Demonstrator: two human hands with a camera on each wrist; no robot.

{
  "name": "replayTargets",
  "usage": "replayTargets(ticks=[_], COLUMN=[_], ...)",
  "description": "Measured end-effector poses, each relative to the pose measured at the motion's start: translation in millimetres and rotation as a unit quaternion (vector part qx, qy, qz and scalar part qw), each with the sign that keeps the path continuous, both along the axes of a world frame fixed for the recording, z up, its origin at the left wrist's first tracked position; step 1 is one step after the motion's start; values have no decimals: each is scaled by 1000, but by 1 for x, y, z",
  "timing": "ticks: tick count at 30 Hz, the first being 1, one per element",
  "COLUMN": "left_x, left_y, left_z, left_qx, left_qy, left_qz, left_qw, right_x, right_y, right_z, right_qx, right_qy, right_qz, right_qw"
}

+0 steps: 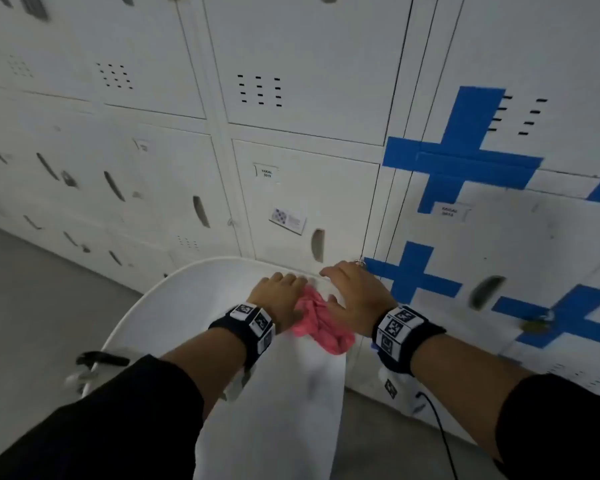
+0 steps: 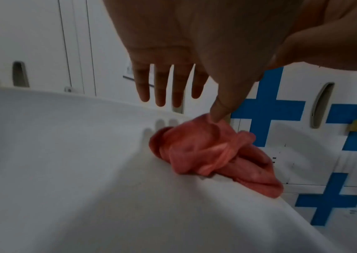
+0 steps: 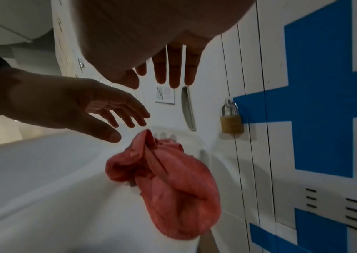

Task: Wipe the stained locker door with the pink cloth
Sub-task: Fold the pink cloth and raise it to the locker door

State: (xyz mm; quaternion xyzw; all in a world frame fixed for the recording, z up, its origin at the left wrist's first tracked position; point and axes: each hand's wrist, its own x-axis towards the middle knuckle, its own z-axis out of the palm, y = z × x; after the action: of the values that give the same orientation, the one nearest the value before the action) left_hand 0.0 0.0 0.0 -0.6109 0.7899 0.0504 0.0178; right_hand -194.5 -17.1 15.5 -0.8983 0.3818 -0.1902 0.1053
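Observation:
A crumpled pink cloth (image 1: 321,320) lies at the right edge of a curved white surface (image 1: 187,306), partly hanging over it. My left hand (image 1: 279,289) hovers just left of the cloth with straight, spread fingers; in the left wrist view its thumb tip reaches down to the cloth (image 2: 216,157). To the cloth's right my right hand (image 1: 357,292) is spread open, and in the right wrist view its fingers (image 3: 173,71) are straight above the cloth (image 3: 168,188). Neither hand holds anything. The smudged locker door (image 1: 520,244) marked with blue tape crosses stands to the right.
White lockers fill the wall ahead, with slot handles and vent holes. A brass padlock (image 3: 231,123) hangs on a hasp beside the blue tape (image 3: 316,102). A black cable (image 1: 440,434) trails from my right wrist. Grey floor (image 1: 32,306) lies to the left.

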Motion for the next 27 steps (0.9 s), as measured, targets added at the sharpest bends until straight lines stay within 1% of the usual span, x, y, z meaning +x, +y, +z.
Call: replayTargets(ticks=[4,7,10,14,17,20,24,27], left_x=[1,-1,-2,-4,-3,-3,-12,-21], left_y=[-5,-11,-16,-23,-30,-42,-57,-65], left_z=[-26,-40,-46,-41,-32,-14,25,61], left_qx=[40,77,73,52,58,49,25,-18], left_qy=[29,33,14,4,15,47,106,144], left_qz=[9,15,18,6,-5,-23,-27,-54], left_qw=[999,996,997,999,998,997,994,988], right_x=[5,6,5,4,3,3,-1,-11], right_y=[-4,-10,-13,-15,-16,-21,-21,-17], right_z=[-27,-46,-58,-59,-56,-45,-6,29], right_qx=[20,22,40,58,52,35,11,-15], right_qy=[35,29,25,30,18,-2,-25,-46], right_qz=[4,0,-7,-15,-24,-27,-42,-69], right_qw=[999,999,999,998,998,999,999,996])
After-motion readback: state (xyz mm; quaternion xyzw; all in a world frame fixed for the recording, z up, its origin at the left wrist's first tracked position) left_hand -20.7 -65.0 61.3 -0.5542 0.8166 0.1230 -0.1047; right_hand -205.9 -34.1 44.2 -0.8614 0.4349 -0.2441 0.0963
